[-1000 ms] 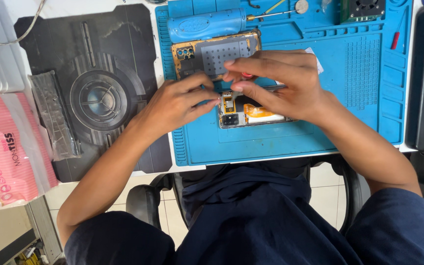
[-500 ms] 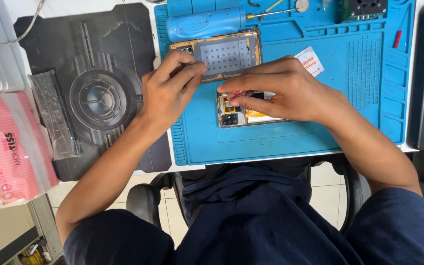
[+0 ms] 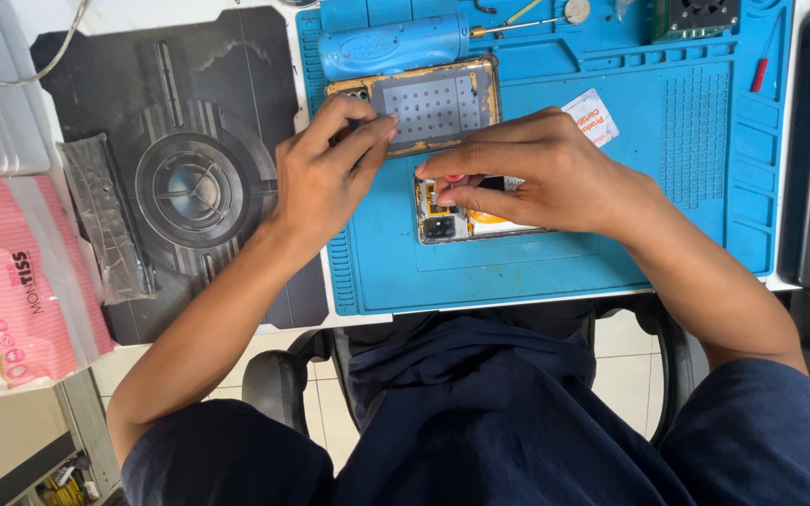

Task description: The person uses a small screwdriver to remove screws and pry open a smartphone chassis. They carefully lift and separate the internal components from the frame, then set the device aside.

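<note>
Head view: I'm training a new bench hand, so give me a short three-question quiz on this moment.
1. True or false: the left hand rests its fingertips on the metal-backed phone frame.
2. Which thing lies under the right hand? A) the opened phone B) the blue screwdriver handle C) the pink tissue pack
3. What colour is the work mat under both hands?

Key: 1 true; 2 A; 3 blue.
</note>
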